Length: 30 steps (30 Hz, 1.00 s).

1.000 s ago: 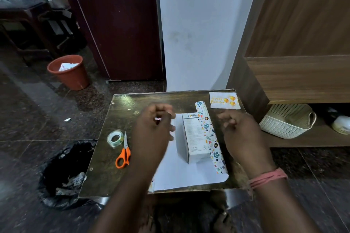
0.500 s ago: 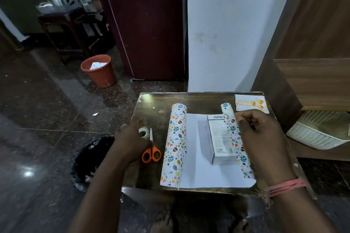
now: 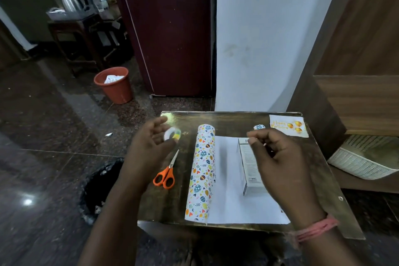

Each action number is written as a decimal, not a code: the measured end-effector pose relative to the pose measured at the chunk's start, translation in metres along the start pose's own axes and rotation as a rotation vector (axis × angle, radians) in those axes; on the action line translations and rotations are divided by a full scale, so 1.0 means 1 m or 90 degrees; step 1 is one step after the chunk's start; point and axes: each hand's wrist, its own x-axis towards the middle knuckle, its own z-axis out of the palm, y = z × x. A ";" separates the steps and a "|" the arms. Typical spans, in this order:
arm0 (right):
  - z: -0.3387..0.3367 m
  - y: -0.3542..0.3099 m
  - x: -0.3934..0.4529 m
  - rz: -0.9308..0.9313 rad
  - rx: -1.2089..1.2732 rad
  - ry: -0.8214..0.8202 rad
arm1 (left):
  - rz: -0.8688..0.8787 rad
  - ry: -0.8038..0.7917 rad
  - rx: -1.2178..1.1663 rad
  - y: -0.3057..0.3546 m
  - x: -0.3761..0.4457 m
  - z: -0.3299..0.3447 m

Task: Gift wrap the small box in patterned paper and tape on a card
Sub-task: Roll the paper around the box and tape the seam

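Tape (image 3: 171,134) is held in the left grip (image 3: 151,147); right grip (image 3: 274,153) curled, contents can't be told. Unpinned paper (image 3: 203,170) could get rolled over the box (image 3: 251,164).

**Dim interior, glare on polished surfaces, wide-angle bending**

The scene is dimly and unevenly lit. A bright glare patch is seen on the table (image 3: 172,205) at its 12 o'clock edge, and a small hot spot is reflected on the polished floor (image 3: 28,202) at 8 o'clock. Motion blur is shown by the left hand (image 3: 149,147) and the tape roll (image 3: 171,134). Straight lines are bowed outward toward 3 and 9 o'clock. The kettle (image 3: 69,0) at 10 o'clock is rendered soft.
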 end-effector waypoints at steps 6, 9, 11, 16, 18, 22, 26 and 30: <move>0.016 -0.013 -0.002 -0.038 0.030 -0.046 | 0.037 -0.242 -0.168 0.020 -0.013 0.038; 0.015 -0.011 -0.002 -0.007 0.049 -0.085 | 0.029 -0.274 -0.182 0.018 -0.016 0.049; 0.014 -0.010 -0.002 0.010 0.061 -0.100 | 0.032 -0.288 -0.186 0.017 -0.017 0.051; 0.014 -0.007 -0.001 0.028 0.097 -0.129 | 0.040 -0.326 -0.191 0.018 -0.019 0.053; 0.014 -0.007 -0.001 0.033 0.110 -0.147 | 0.046 -0.334 -0.190 0.017 -0.020 0.053; 0.008 -0.010 0.001 0.049 0.155 -0.179 | 0.048 -0.343 -0.212 0.015 -0.020 0.052; 0.006 -0.014 0.002 0.054 0.193 -0.189 | 0.044 -0.340 -0.231 0.015 -0.019 0.053; 0.006 -0.013 0.004 0.092 0.253 -0.192 | 0.032 -0.349 -0.250 0.016 -0.020 0.052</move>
